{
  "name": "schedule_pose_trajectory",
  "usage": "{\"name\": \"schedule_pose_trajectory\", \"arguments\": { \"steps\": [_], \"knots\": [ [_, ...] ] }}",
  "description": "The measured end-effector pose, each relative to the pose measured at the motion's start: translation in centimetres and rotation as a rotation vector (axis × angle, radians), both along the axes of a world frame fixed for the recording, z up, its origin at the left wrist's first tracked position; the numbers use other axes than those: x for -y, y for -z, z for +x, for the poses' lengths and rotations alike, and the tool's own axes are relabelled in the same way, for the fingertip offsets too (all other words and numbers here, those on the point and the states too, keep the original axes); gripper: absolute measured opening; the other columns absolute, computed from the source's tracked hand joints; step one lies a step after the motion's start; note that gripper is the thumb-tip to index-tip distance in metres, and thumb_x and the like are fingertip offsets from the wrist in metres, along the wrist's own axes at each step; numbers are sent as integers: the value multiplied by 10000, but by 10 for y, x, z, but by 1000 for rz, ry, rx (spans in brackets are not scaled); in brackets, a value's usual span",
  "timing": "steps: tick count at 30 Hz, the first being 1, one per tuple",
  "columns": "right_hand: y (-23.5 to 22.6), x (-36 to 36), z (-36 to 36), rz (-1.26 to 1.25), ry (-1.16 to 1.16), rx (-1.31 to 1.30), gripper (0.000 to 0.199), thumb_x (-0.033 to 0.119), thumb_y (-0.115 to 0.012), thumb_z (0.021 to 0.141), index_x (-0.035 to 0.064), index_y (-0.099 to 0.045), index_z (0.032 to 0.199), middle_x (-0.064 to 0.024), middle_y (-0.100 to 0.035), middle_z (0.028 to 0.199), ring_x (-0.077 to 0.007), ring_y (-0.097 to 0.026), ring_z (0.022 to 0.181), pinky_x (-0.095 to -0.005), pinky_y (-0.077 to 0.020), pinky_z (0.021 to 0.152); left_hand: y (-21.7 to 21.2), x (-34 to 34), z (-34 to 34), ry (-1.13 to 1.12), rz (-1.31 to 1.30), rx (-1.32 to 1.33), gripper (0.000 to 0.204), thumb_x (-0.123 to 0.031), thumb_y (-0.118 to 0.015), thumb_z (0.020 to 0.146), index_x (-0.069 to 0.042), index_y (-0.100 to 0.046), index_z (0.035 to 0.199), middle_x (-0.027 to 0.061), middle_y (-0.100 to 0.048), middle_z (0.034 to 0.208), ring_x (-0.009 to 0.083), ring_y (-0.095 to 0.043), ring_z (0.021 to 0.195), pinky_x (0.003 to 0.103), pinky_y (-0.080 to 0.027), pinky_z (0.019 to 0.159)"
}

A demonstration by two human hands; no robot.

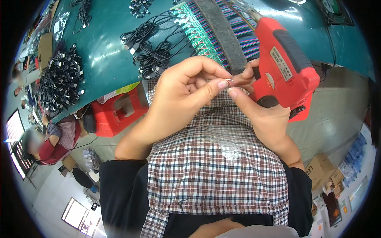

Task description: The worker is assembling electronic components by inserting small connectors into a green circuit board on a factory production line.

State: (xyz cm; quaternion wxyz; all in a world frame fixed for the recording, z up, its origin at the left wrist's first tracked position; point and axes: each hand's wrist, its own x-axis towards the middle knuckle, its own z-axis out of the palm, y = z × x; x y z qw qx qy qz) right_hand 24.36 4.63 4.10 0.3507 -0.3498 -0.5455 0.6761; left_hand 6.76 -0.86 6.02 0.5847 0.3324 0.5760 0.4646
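Note:
My left hand is closed in a pinch, with a thin pale strand, perhaps a wire end, showing at its fingertips. Close against it is my right hand, which carries a red soldering gun with black grip pads. The gun's metal nozzle points up and away over the bench. My right thumb and a fingertip reach toward the same strand; whether they touch it I cannot tell. Just beyond the hands lies a row of green circuit boards, joined to striped multicoloured wires and held under a dark bar.
Coiled black cables lie left of the boards on the green bench. A large bundle of black cables hangs at the bench's left edge. Below stands a red stool. Another person sits at far left. Cardboard boxes stand at lower right.

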Motion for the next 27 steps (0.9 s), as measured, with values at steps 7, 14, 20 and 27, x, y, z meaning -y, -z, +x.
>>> {"name": "schedule_pose_trajectory", "arguments": {
  "steps": [7, 14, 20, 27],
  "knots": [
    [-1, 0, 5, 16, -29, 123, 445, -99, -677, 843, -36, -499, 1246, -81, -620, 1019, -127, -661, 885, -270, -527, 809, 3, 5, 6, 37, 160, -470, 90, -54, -735, 839, -28, -687, 911, 18, -656, 791, 59, -512, 581, 217, -426, 523],
    [7, -3, 14, 174, -5, 113, 415, -99, -661, 853, -29, -523, 1237, -63, -633, 994, -144, -667, 899, -263, -529, 773, -4, 5, 2, 43, 59, -571, 96, -81, -761, 782, -62, -681, 833, 19, -631, 755, 88, -472, 521, 245, -379, 473],
    [6, 0, 10, 91, -74, 97, 491, -86, -698, 835, -11, -477, 1267, -69, -589, 1051, -158, -667, 964, -284, -531, 824, 1, 7, 4, 102, 172, -596, 118, -73, -754, 768, -71, -672, 852, 14, -633, 745, 101, -489, 518, 247, -385, 470],
    [-14, -9, 19, 80, -304, 364, 577, -127, -696, 793, -1, -447, 1298, -69, -573, 1066, -159, -664, 950, -275, -540, 792, -2, 13, -1, 228, 291, -637, 118, -25, -750, 774, -33, -671, 860, 8, -649, 794, 88, -510, 594, 224, -374, 504]
  ]
}}
